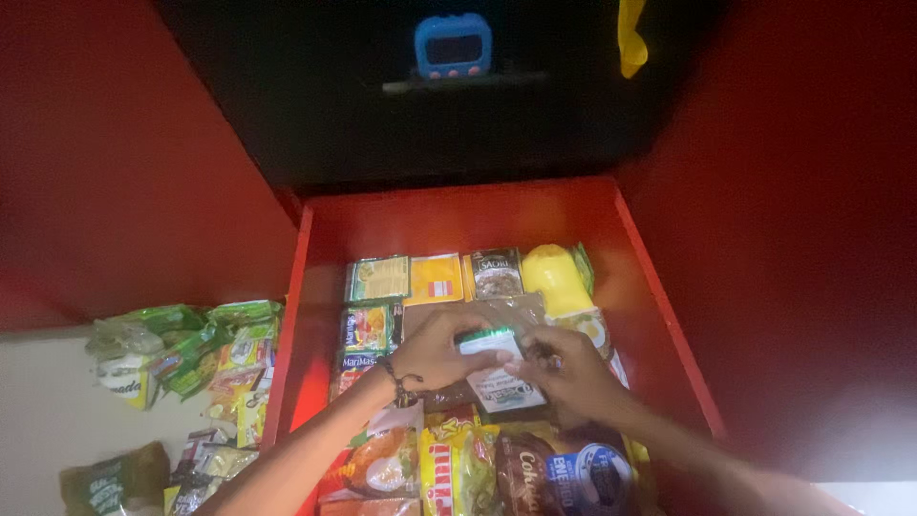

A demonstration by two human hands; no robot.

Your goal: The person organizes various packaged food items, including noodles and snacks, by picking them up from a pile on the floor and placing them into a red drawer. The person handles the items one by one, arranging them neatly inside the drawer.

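Note:
Both my hands meet over the middle of an open red drawer [315,248] packed with food sachets. My left hand [435,349], with a bead bracelet at the wrist, pinches the upper left of a small white and green sachet [497,368]. My right hand [564,368] grips the same sachet from its right side. Under the hands lies a brown packet [516,311]. Green, orange and dark sachets [435,277] stand in a row behind it, beside a yellow packet [554,277]. Red and yellow packets [458,463] and a brown and blue packet [568,473] lie nearest me.
A heap of green and yellow sachets [191,349] lies on the pale floor left of the drawer, with more packets [124,478] nearer me. Red cabinet walls rise on both sides. A blue digital timer [453,44] sits on a dark shelf above, and a yellow object [630,38] hangs beside it.

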